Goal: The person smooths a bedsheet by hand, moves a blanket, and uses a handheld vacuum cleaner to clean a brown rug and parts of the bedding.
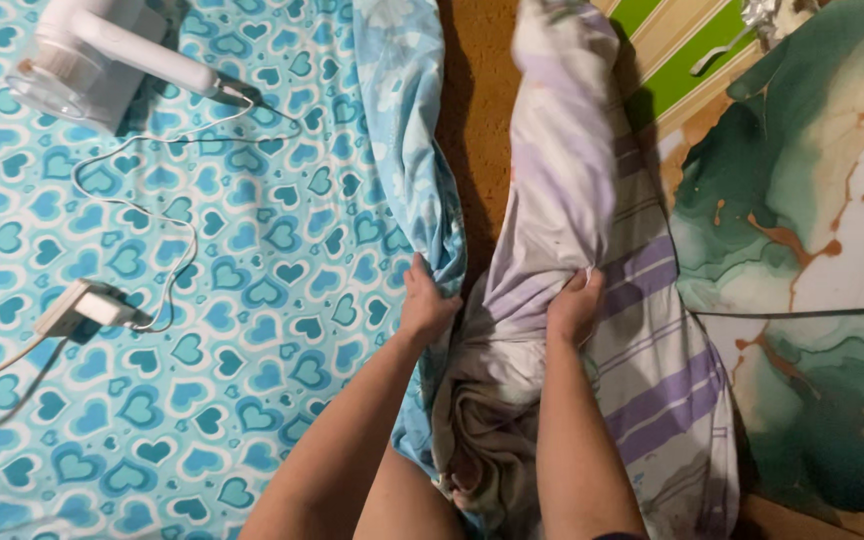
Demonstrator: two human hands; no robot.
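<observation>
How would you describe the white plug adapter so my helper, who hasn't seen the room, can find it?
Start at the turquoise heart-patterned bedsheet covering the left side. Near its left edge lies the small white boxy plug adapter, well left of the left hand. Unlike the larger white handheld appliance at the top, it is flat, with a thin white cord looping from it.

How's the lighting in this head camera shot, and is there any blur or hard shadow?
Head view: warm, even light and sharp focus on the left hand and right hand gripping the striped sheet; a dark shadow falls between that sheet and the heart-print bedcover; the white handheld appliance reads bright, not blown out; edges show mild wide-angle stretch.
</observation>
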